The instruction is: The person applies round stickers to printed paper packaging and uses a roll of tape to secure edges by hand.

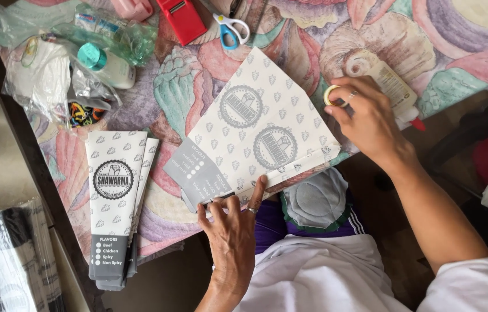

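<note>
Our left hand (233, 228) pins folded edge of printed paper sheet (255, 136) flat on counter (169, 104); right hand (365, 118) beyond it pinches tape roll (332, 95). Paper looks light, flimsy; we'd hold near crease.

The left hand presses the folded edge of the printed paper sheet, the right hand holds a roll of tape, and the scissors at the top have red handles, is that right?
Not quite: the head view shows the scissors with blue handles. The left hand does press the printed paper sheet, and the right hand holds the roll of tape.
</note>
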